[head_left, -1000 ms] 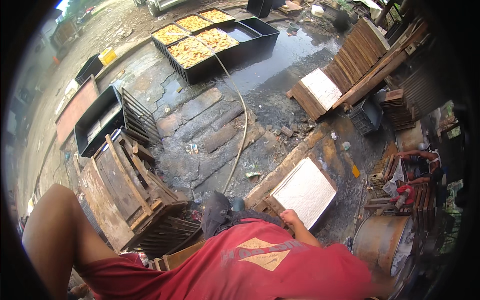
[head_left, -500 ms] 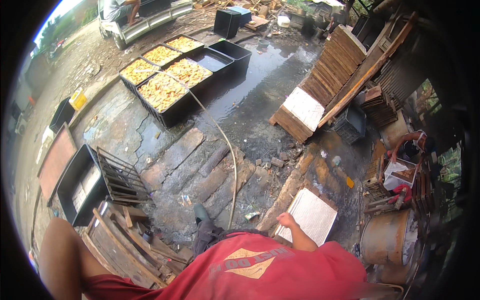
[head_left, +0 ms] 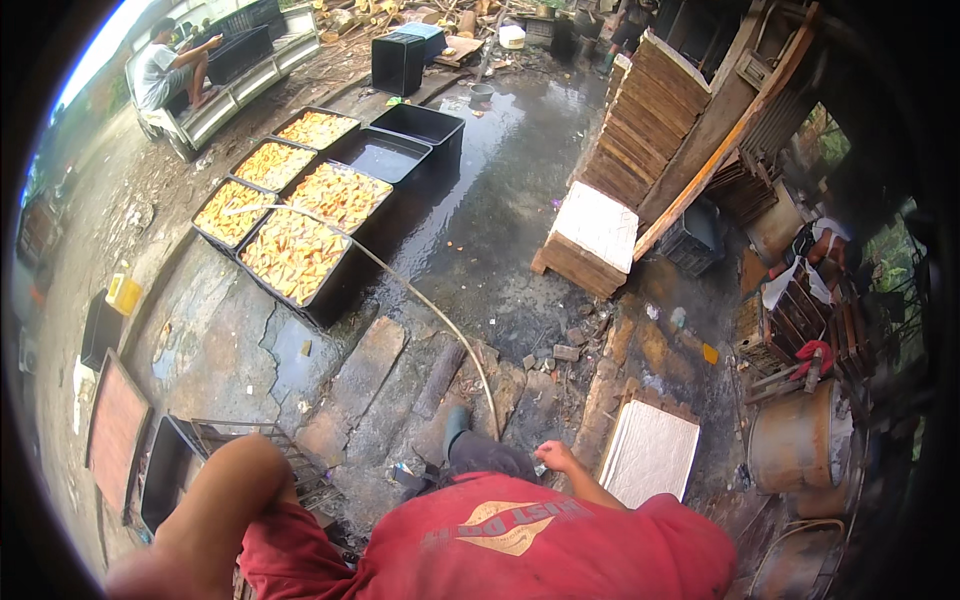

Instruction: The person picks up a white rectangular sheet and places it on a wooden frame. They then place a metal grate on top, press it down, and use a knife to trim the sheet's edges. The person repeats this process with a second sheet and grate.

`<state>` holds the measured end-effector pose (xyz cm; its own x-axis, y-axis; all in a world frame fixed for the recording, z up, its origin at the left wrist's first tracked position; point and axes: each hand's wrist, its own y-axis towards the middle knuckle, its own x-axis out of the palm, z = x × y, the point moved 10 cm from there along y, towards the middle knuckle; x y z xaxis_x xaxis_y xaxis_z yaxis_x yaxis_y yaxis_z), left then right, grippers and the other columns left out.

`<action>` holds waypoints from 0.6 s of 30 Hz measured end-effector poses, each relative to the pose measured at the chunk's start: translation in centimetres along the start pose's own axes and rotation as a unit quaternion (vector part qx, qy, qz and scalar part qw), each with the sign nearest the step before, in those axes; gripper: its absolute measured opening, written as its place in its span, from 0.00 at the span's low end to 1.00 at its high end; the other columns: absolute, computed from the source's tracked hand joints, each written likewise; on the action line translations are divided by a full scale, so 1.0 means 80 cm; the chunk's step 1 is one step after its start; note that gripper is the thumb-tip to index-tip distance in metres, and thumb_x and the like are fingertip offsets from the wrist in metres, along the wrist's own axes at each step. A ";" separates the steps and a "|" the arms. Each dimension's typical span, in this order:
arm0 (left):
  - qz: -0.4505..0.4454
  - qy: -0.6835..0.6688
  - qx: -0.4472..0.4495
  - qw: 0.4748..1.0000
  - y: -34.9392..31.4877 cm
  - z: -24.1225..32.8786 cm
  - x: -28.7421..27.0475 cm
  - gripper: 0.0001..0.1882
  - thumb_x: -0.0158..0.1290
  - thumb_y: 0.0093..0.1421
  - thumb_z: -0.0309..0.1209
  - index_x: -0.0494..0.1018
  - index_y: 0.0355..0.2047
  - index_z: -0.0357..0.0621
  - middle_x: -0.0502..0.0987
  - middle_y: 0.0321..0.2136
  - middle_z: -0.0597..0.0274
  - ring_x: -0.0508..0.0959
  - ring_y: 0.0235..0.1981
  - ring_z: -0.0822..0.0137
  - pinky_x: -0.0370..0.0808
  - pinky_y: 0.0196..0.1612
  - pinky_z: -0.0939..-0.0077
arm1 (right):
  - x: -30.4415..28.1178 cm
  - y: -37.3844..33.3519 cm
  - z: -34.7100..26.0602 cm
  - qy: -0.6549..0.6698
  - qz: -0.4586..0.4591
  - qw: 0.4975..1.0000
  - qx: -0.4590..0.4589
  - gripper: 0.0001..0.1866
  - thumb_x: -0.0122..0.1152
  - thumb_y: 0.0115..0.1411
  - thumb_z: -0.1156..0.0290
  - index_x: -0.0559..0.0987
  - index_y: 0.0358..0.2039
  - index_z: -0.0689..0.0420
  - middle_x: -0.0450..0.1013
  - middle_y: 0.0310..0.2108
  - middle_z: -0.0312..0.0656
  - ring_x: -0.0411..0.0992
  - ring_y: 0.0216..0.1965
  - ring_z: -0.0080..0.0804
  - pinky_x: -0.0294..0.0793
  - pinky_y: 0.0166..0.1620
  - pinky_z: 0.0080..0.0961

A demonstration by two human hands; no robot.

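R hand [head_left: 556,457], near ctr., fingers curled (whether grip holds anything, can't tell), just L of white-topped stack [head_left: 652,452]; L hand out of view. Blk. bins [head_left: 333,300] w/ orange-yellow pcs. [head_left: 295,262], far L.

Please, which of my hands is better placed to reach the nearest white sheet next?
Probably your right hand: it is near the white sheet, apparently apart from it. Your left arm is bent on the opposite side, and the left hand is not clearly visible.
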<state>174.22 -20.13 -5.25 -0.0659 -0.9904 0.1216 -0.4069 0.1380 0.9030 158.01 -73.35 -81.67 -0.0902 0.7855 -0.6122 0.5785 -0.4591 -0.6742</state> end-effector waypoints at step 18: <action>-0.814 -0.041 -0.573 -0.085 -1.142 -0.173 0.067 0.27 0.62 0.63 0.52 0.79 0.54 0.47 0.86 0.41 0.59 0.86 0.39 0.59 0.81 0.37 0.49 | -0.184 0.078 -0.117 0.368 0.320 0.869 0.085 0.21 0.67 0.62 0.55 0.83 0.44 0.61 0.82 0.40 0.52 0.81 0.45 0.48 0.78 0.48 0.39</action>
<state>223.67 -38.23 -81.36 -0.8968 0.3616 -0.2548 0.2568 -0.0435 -0.9655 170.57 -83.92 -73.02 0.7843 0.3710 -0.4972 0.1851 -0.9049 -0.3832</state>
